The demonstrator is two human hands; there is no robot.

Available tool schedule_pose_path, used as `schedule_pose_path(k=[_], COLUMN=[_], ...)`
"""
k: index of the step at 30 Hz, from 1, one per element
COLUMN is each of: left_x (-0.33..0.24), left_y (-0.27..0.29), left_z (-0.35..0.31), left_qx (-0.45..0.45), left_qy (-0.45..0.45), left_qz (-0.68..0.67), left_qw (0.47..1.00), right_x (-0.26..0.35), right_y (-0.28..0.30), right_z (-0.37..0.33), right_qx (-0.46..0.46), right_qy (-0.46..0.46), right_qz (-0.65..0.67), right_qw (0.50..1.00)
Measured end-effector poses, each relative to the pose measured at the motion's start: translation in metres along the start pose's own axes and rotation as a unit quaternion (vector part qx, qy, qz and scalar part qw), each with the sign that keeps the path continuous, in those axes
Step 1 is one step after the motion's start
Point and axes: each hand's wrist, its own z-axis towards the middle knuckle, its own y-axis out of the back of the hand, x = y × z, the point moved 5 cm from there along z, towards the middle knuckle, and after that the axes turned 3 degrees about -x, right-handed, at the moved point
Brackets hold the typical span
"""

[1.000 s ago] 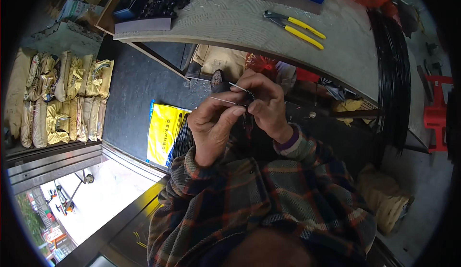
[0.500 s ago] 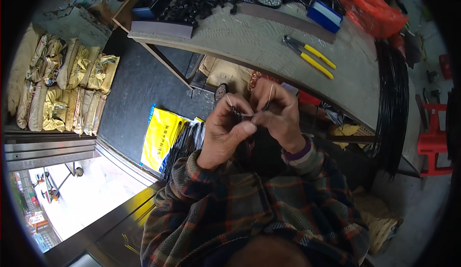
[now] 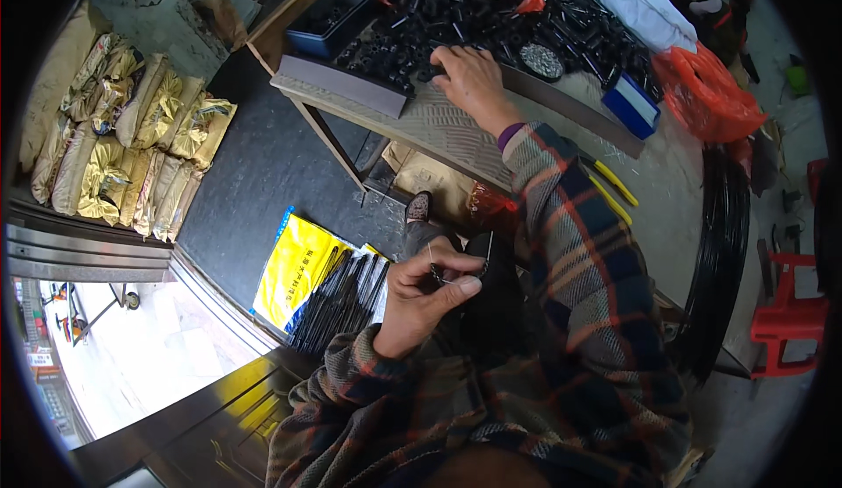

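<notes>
My left hand (image 3: 417, 302) is closed in a pinch on a thin bent wire (image 3: 489, 249) low in front of me. Its two bright ends stick up, and small dark parts sit on it near my fingers. My right hand (image 3: 472, 83) reaches across the table to the front of a heap of small black parts (image 3: 452, 10). There its thumb and forefinger are spread at the small pieces, and the other fingertips are partly hidden.
A blue box (image 3: 631, 106), a dish of small metal bits (image 3: 541, 62) and yellow-handled pliers (image 3: 618, 190) lie on the table. Black rods hang off its right end (image 3: 715, 260). A red stool (image 3: 785, 317) stands right; a yellow bag (image 3: 298, 269) lies left, with stacked sacks (image 3: 123, 137) beyond.
My right hand has left the wire and gone forward to the black parts. The left hand keeps the wire, and the view has shifted, so the table shows more fully.
</notes>
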Motion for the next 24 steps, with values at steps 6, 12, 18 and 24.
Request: schedule_pose_path(k=[6, 12, 18, 24], left_x=[0.007, 0.007, 0.021, 0.022], left_y=[0.004, -0.017, -0.051, -0.066], left_z=[0.001, 0.022, 0.027, 0.019], left_qx=[0.015, -0.004, 0.018, 0.019], left_qy=[-0.002, -0.033, 0.019, 0.018], left_qz=[-0.059, -0.087, -0.174, -0.125], left_qw=[0.998, 0.996, 0.984, 0.992], right_x=[-0.002, 0.073, 0.061, 0.049], right_y=[0.028, 0.160, 0.188, 0.198], right_z=[-0.009, -0.058, -0.097, -0.114], right_qx=[0.067, 0.145, 0.134, 0.125], right_qy=[-0.144, -0.056, -0.022, -0.049], right_qz=[0.329, 0.493, 0.390, 0.417], right_qw=[0.931, 0.856, 0.911, 0.899])
